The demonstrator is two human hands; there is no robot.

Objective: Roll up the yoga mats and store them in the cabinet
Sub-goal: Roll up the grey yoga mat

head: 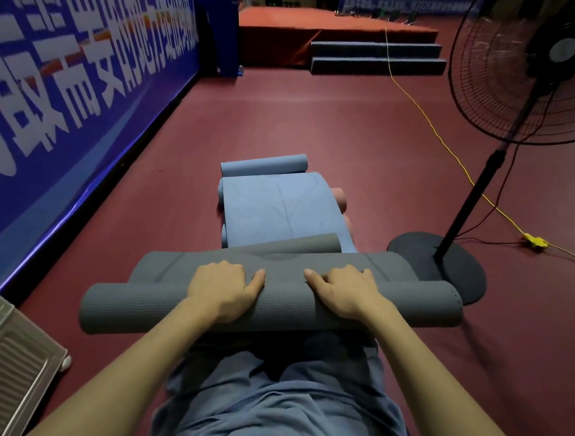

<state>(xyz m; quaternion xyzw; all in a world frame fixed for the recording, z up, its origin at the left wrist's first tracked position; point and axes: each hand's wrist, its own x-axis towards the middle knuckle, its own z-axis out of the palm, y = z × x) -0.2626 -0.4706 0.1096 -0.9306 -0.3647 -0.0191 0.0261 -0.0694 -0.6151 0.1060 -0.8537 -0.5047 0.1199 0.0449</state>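
A grey yoga mat (284, 296) lies across the floor in front of my knees, its near part wound into a thick roll and its far end curled up. My left hand (223, 288) and my right hand (345, 293) sit side by side on top of the roll, fingers curled over its far side, thumbs pointing toward each other. Beyond it a light blue mat (280, 210) lies flat with its far end curled. A pink mat (340, 199) shows only as rolled edges under the blue one's right side.
A metal cabinet (0, 368) stands at the lower left. A blue banner wall (67, 83) runs along the left. A standing fan (535, 65) with a round base (459, 267) is close on the right. A yellow cable (460, 161) crosses the dark red floor.
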